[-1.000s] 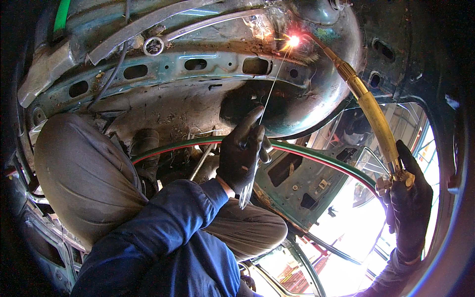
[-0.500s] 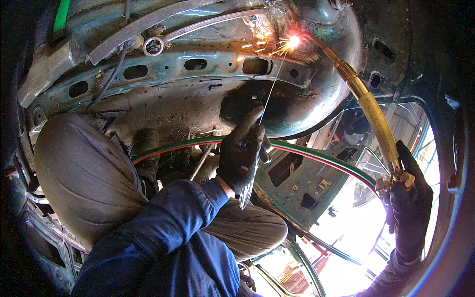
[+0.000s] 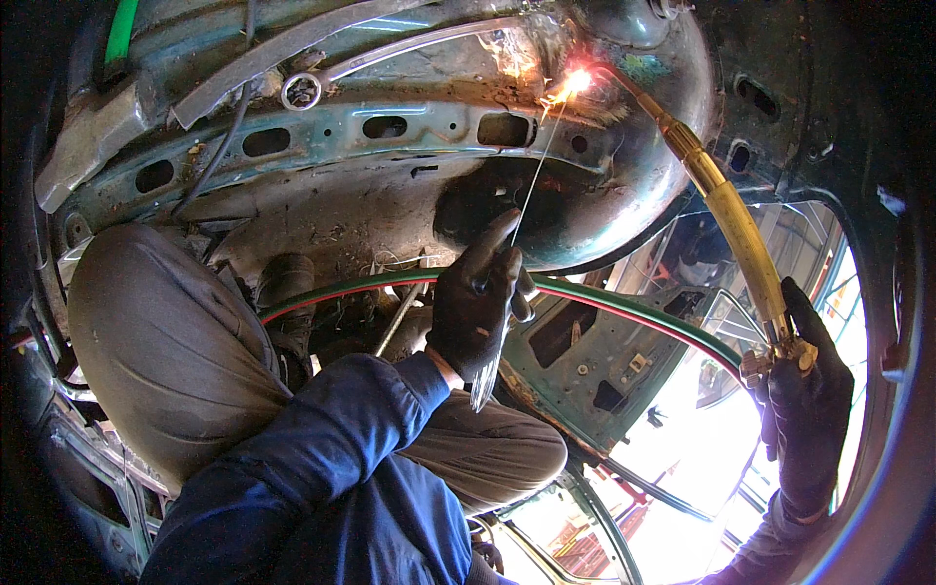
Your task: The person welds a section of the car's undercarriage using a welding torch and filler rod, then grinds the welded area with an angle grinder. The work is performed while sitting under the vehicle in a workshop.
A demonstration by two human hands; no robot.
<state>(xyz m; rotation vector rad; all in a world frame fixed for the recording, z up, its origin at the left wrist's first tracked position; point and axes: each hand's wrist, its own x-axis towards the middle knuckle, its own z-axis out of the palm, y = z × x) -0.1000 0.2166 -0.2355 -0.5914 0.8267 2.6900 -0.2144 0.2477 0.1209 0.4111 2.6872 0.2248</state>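
Note:
My gloved left hand point(image 3: 480, 297) is closed on a bundle of thin filler wire. One filler wire point(image 3: 527, 200) runs up from its fingers to a bright glow on the metal. At the right, my gloved right hand point(image 3: 809, 390) grips the valve end of a brass gas welding torch point(image 3: 731, 210). The torch's thin copper tip points up and left, and a glowing flame point(image 3: 578, 81) with orange sparks burns where tip and wire meet. That spot lies on scorched sheet metal beside a rounded wheel arch point(image 3: 663, 146).
A long ring spanner point(image 3: 409, 44) rests against the panel, left of the flame. Green and red hoses point(image 3: 634, 300) curve across below my left hand toward the torch. My bent knee point(image 3: 161, 331) fills the left side. A car door point(image 3: 624, 356) stands beyond the opening.
The glow at the wire's end has grown into a larger orange flare, with fewer streaks flying left. Both hands and the torch hold nearly the same place.

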